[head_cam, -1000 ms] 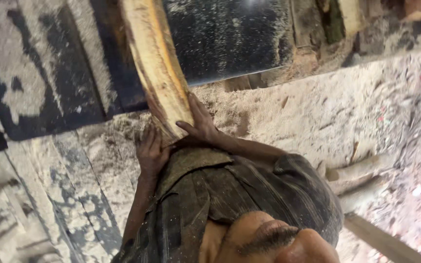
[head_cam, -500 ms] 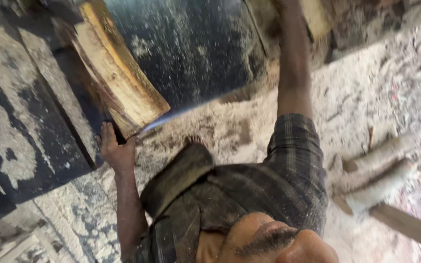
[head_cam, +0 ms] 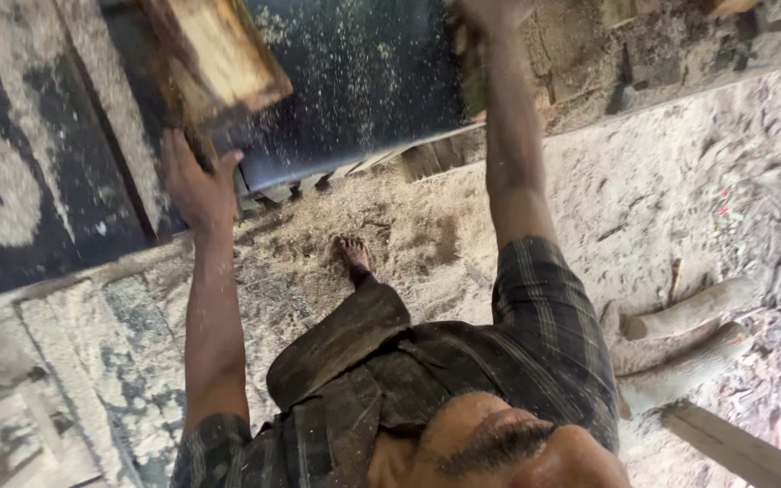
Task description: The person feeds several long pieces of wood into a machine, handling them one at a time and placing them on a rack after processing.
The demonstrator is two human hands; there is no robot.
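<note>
Left hand (head_cam: 199, 185), at ten o'clock, grips the wooden plank (head_cam: 214, 59) underneath. Right hand (head_cam: 485, 14), at twelve, is cropped; its grip cannot be told. Loose sawdust (head_cam: 390, 235) may slip the bare foot (head_cam: 352, 256).

Sawdust-covered dirt floor (head_cam: 662, 190), rough logs (head_cam: 680, 334) left lying at one side, dusty dark machine panel (head_cam: 363, 72) up top, worn pale-and-black planks (head_cam: 38, 181), everything lit by soft daylight

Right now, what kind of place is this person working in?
Probably a sawmill or rough wood workshop. Sawdust covers the ground, cut logs lie to one side, and the left hand steadies a thick plank on a dusty dark machine bed. The right hand reaches up at the frame's top edge.
</note>
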